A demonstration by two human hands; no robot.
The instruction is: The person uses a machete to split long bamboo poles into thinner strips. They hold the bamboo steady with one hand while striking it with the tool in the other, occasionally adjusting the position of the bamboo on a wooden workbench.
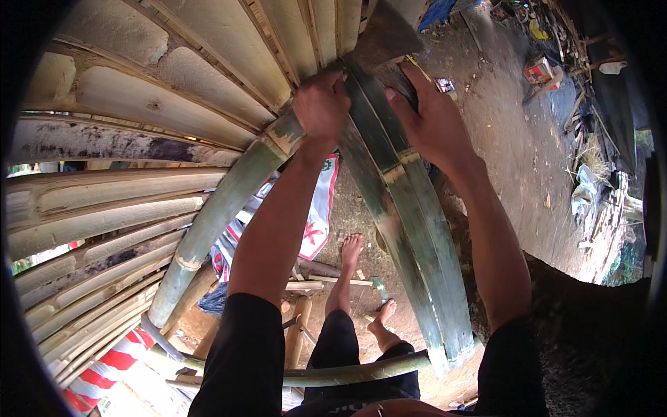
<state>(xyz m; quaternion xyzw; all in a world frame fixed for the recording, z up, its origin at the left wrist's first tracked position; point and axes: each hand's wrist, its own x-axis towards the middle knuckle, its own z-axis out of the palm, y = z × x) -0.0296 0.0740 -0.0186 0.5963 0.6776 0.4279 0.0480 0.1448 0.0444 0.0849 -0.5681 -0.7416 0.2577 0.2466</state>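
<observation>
Several long green split bamboo strips [424,229] lie side by side, running from the far end between my hands to a round bamboo pole [326,375] across my waist. My left hand [323,108] is closed at the strips' far left edge, slightly blurred. My right hand [438,125] curls round a dark, handle-like piece at their right edge. Just beyond it is a wide, dark brown blade [388,42], seemingly of a chopping knife; the join to the handle is partly hidden. A thick bamboo pole [222,198] slants away beneath my left forearm.
Pale split bamboo slats [139,97] fan out on the left. Below lie a printed white sheet [319,208] and offcuts on the earth floor. My bare feet [352,250] stand there. At right are a colourful box [542,73] and heaped scraps [604,215].
</observation>
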